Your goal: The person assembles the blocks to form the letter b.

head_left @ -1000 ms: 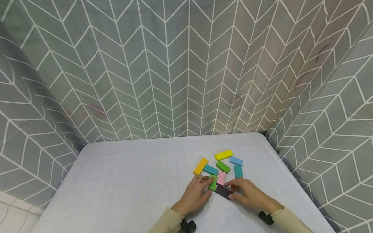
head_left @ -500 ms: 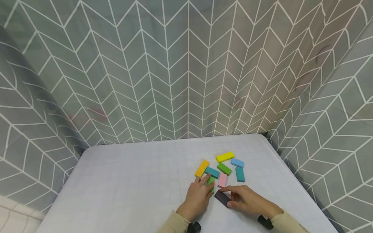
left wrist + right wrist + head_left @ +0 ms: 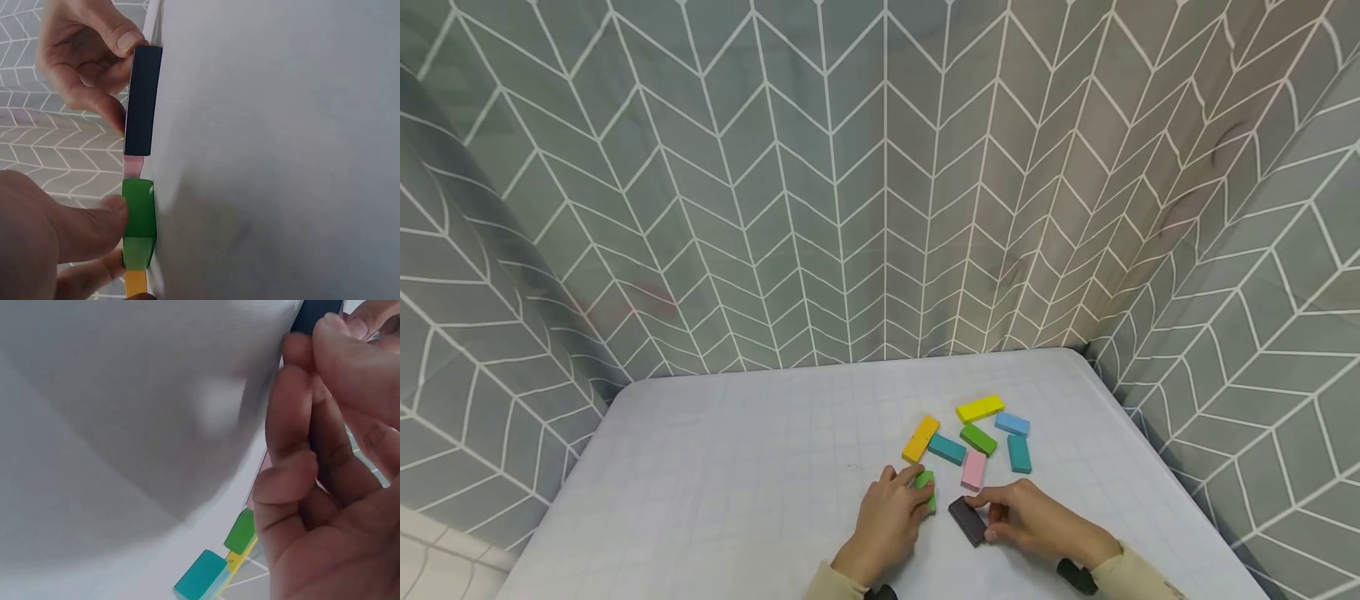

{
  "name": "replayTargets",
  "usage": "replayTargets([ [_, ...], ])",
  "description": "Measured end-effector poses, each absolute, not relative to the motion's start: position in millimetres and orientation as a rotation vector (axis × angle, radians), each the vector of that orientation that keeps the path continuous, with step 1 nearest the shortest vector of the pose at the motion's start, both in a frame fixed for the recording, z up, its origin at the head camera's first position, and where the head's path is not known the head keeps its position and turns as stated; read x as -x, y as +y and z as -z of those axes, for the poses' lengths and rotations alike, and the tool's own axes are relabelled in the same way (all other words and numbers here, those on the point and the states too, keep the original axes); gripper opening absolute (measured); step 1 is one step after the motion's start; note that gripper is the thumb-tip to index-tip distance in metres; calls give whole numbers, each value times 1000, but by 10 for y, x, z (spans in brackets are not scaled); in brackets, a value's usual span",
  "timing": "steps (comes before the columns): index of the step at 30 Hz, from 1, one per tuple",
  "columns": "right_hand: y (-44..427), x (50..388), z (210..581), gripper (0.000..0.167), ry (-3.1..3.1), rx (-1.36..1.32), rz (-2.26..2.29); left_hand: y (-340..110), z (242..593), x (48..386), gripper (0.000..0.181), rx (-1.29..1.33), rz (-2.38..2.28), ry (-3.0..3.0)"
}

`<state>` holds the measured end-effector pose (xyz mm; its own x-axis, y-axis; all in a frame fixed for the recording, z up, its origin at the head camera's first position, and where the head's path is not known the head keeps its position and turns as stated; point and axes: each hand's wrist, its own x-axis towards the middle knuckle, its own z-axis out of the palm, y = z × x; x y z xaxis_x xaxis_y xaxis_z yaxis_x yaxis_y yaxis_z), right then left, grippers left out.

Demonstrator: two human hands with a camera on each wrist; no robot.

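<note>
With thumb and fingers, my left hand (image 3: 878,523) grips a light green block (image 3: 925,479), partly covered in the head view; its side shows in the left wrist view. A black block (image 3: 967,521) lies slantwise on the table, and my right hand (image 3: 1033,517) pinches it by its right side between thumb and index finger. The two blocks stand apart. Beyond the black block is a pink block (image 3: 973,470), touched by neither hand. In the right wrist view, only part of the black block (image 3: 314,315) shows past the fingertips.
Farther back lie an orange block (image 3: 921,439), a teal block (image 3: 947,449), a darker green block (image 3: 978,438), a yellow block (image 3: 980,408), a light blue block (image 3: 1012,423) and another teal block (image 3: 1019,454). A patterned curtain (image 3: 850,208) borders the white table (image 3: 737,467).
The light green block has slid left and nearer the person with the left hand. The black block has come away from the pink block, nearer the person, and turned in the right hand.
</note>
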<state>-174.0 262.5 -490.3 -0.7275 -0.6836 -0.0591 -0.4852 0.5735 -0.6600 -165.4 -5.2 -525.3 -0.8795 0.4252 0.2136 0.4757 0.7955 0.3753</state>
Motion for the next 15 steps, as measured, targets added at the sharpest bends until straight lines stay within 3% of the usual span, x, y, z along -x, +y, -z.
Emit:
replayTargets([
  [12, 2399, 1742, 4888, 37, 2595, 1015, 807, -324, 5234, 1571, 31, 594, 719, -2893],
  [15, 2334, 1745, 4916, 45, 2557, 1089, 865, -387, 5227, 1546, 31, 577, 711, -2887],
])
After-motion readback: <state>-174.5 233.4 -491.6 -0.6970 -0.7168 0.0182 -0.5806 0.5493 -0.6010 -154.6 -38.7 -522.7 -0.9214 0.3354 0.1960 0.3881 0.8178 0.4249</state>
